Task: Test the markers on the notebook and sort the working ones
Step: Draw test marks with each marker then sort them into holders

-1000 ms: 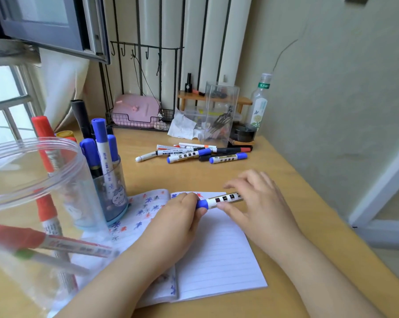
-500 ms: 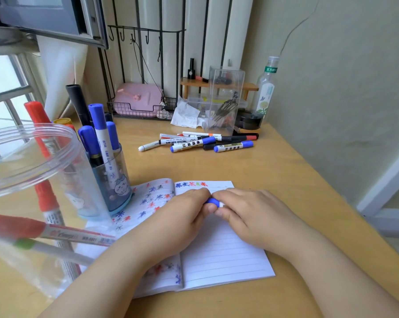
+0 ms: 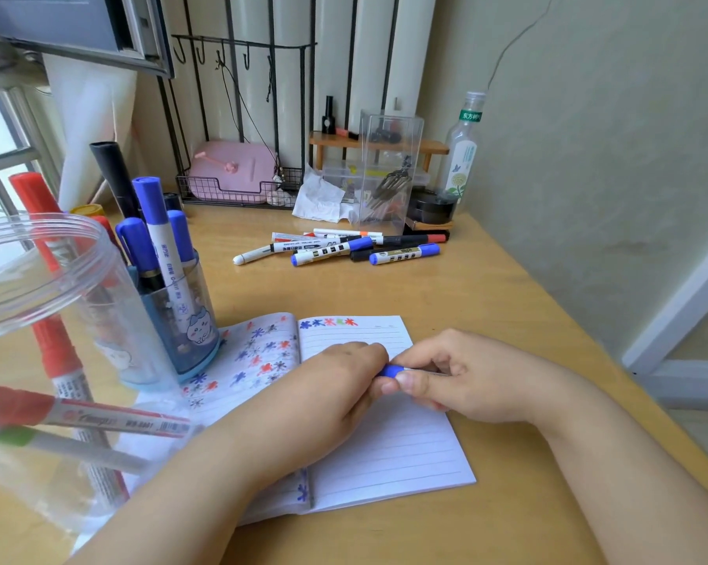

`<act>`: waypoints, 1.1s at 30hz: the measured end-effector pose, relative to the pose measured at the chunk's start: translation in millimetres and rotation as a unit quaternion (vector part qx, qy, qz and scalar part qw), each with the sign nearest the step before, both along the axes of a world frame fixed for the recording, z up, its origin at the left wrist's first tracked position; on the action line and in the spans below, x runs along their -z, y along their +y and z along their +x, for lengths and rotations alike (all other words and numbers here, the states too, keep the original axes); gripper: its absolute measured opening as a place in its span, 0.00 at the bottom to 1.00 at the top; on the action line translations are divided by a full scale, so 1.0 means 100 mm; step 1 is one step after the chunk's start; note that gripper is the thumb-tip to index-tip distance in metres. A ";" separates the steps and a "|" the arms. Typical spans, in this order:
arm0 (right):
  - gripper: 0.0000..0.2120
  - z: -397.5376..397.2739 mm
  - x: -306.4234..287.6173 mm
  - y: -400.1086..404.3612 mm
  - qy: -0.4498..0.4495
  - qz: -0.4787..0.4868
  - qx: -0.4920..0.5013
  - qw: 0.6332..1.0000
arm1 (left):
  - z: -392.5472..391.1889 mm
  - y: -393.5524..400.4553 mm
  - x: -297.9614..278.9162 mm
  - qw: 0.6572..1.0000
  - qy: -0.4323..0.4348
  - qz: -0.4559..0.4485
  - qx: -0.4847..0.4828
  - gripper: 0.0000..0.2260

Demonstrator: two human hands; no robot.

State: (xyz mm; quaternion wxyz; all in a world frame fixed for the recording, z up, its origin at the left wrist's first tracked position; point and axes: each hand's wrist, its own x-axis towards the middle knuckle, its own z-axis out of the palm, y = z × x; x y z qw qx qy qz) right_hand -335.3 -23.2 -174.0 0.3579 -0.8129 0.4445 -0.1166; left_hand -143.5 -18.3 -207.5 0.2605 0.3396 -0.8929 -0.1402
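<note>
An open lined notebook (image 3: 389,454) lies on the wooden desk (image 3: 446,303), with coloured star scribbles on its left page and along the top of its right page. Above the right page, both hands hold one blue-capped marker (image 3: 391,370). My left hand (image 3: 323,397) grips the cap end. My right hand (image 3: 466,377) curls round the barrel, hiding most of it. A pile of several markers (image 3: 344,246) lies further back on the desk. A blue cup (image 3: 181,320) at the left holds several upright markers.
A clear plastic jar (image 3: 38,279) with red and green markers stands close at the left. At the back are a wire basket with a pink box (image 3: 234,173), a clear container (image 3: 389,165), a bottle (image 3: 462,152) and a crumpled tissue. A wall borders the right.
Both hands have closed in over the blue marker, so its white barrel is now almost hidden. They stay over the notebook's right page. The view has tilted slightly.
</note>
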 end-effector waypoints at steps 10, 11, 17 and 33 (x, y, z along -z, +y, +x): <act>0.16 -0.21 -0.06 -0.07 -0.109 0.002 0.226 0.968 | 0.08 -0.09 0.04 0.985 0.060 -0.075 -0.142 0.15; 0.13 -0.17 -0.05 -0.07 -0.129 0.008 0.228 0.965 | 0.08 -0.09 0.07 0.983 0.052 -0.078 -0.161 0.15; 0.12 0.06 0.06 -0.07 -0.294 0.033 0.250 0.922 | 0.07 -0.15 0.13 0.972 0.052 -0.048 -0.222 0.05; 0.05 0.38 0.07 -0.55 -0.378 0.021 0.341 0.860 | 0.01 -0.10 0.15 0.975 -0.059 -0.071 -0.204 0.12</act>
